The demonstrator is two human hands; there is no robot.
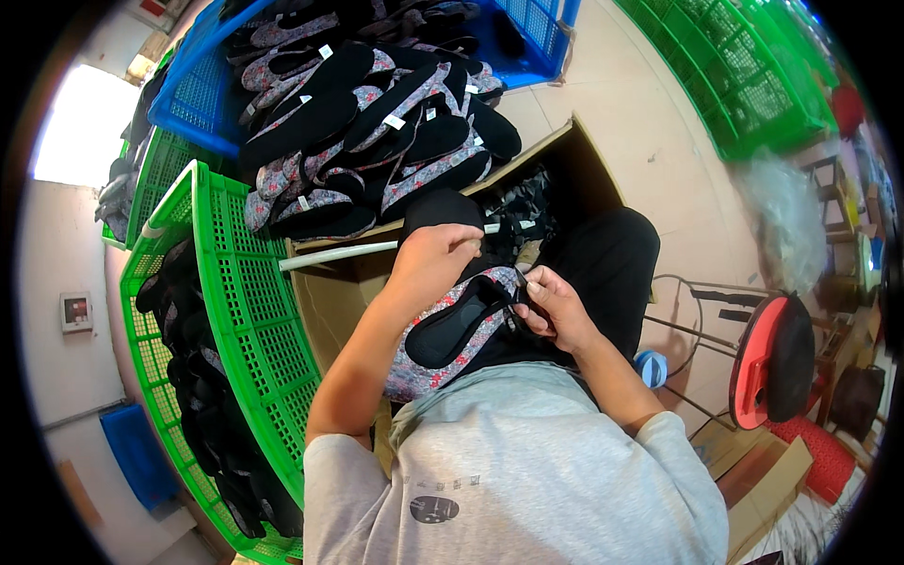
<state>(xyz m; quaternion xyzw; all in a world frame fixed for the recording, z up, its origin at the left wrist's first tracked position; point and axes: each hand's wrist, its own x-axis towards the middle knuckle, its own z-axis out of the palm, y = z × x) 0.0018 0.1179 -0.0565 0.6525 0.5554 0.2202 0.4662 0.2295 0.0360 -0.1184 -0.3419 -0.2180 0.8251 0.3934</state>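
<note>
A floral-patterned fabric shoe (pixel 403 368) with a black insole lies in my lap, its opening facing up. My right hand (pixel 557 309) pinches the black edging at one end of the shoe between thumb and fingers. Above the shoe, apart from it, my left hand (pixel 428 262) is closed with its fingertips together; whatever it pinches is too small or hidden to make out. Just beyond my hands stands an open cardboard box (pixel 582 151) with dark patterned pieces in it. A white rod (pixel 344 254) crosses the box beside my left hand.
Many similar shoes (pixel 367 122) are heaped beyond the box, by a blue crate (pixel 193 108). A green crate (pixel 259 282) of dark shoes stands at my left. Green crates (pixel 734 85) are at the far right, with a red-and-black round stool (pixel 753 363) nearer.
</note>
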